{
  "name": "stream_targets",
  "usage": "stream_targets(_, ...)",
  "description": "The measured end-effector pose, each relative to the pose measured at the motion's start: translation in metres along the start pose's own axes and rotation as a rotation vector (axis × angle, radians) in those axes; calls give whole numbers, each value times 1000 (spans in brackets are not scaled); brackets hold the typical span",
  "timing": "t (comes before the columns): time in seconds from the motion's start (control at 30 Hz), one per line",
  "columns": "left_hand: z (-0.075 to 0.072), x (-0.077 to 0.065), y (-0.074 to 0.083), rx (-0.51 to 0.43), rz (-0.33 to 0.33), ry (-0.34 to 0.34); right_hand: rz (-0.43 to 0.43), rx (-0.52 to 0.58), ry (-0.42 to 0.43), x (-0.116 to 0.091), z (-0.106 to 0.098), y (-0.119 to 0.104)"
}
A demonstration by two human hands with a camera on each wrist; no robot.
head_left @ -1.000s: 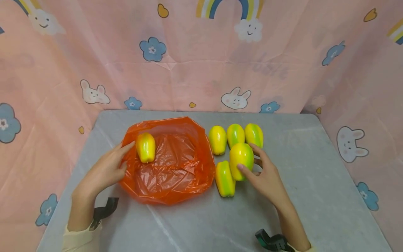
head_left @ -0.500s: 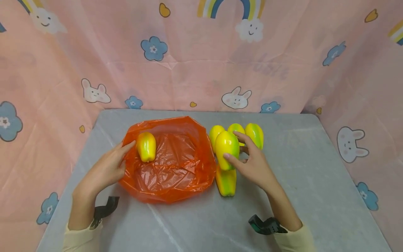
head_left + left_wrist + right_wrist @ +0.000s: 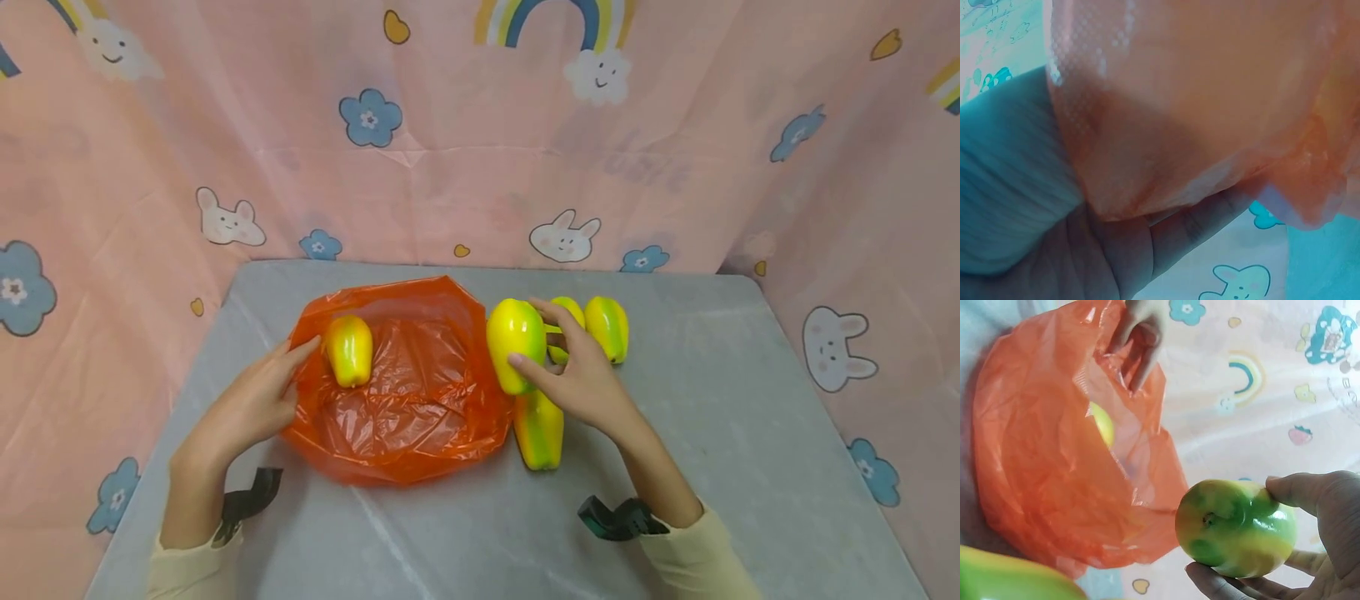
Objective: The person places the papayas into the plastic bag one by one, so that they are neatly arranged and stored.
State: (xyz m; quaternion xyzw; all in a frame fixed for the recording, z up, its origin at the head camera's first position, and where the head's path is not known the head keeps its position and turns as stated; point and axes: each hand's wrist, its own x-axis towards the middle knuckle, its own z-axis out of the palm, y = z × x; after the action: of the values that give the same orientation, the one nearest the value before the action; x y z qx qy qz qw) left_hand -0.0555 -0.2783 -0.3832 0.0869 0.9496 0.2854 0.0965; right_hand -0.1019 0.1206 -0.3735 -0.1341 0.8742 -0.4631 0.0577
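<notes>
In the head view my right hand (image 3: 581,367) grips a glossy yellow-green papaya (image 3: 516,346) between thumb and fingers, up at the right rim of an open orange plastic bag (image 3: 420,467). The right wrist view shows the held papaya (image 3: 1235,528) end-on, beside the bag (image 3: 1041,437). My left hand (image 3: 251,400) holds the bag's left rim, the plastic passing between thumb and fingers in the left wrist view. Inside the bag, near that hand, lies another papaya (image 3: 349,350).
One papaya (image 3: 540,433) lies on the grey table (image 3: 750,433) just right of the bag, partly under the held one. Farther back are two more, one papaya (image 3: 607,329) in plain sight and one papaya (image 3: 567,312) partly covered by my right hand. A pink printed curtain (image 3: 450,183) surrounds the table.
My right hand has carried the papaya left and slightly away from me, from above the loose fruit to the bag's right rim. The left hand and bag stay put.
</notes>
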Motion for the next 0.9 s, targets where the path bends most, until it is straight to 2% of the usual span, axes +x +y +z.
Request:
stream_targets(0.17, 0, 1, 1, -2, 2, 0, -14, 13, -10, 7, 3, -9)
stream_targets(0.37, 0, 0, 3, -2, 11, 0, -58, 53, -69, 15, 9, -18)
stream_targets(0.73, 1, 2, 4, -3, 27, -10, -95, 2, -126, 36, 24, -31)
stream_targets(0.9, 3, 0, 7, 8, 37, -9, -102, -42, -186, 43, 30, -37)
